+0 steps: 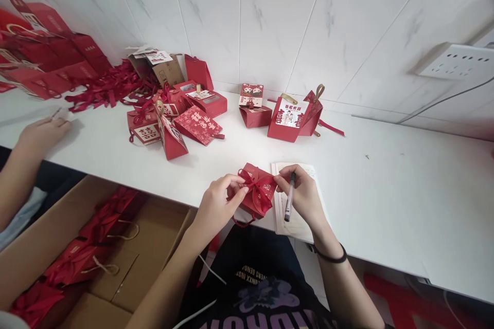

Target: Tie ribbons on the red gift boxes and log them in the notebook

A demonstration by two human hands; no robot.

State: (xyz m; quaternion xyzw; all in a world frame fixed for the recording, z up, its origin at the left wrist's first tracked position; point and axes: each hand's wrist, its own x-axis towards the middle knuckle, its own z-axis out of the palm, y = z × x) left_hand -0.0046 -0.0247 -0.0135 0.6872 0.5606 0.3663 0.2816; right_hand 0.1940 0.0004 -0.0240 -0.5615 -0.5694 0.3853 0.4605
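A small red gift box (251, 168) sits at the table's front edge, tied with a dark red ribbon (263, 199) in a bow. My left hand (221, 199) is closed at the bow's left side, pinching the ribbon between thumb and fingers. At the bow's right, the fingertips of my right hand (304, 198) are pressed together and seem to touch a ribbon loop. That same hand also holds a pen (288, 203), its dark end slanting downward. Beneath my right hand lies an open notebook (299, 226), partly covered by the box and the hand.
Several red gift boxes (208, 105) stand behind, with more boxes (287, 118) by the wall. Loose red ribbons (111, 85) and stacked red bags (57, 56) fill the far left. Another person's hand (48, 131) rests there. Below is an open carton (154, 226); a power strip (459, 61) hangs right.
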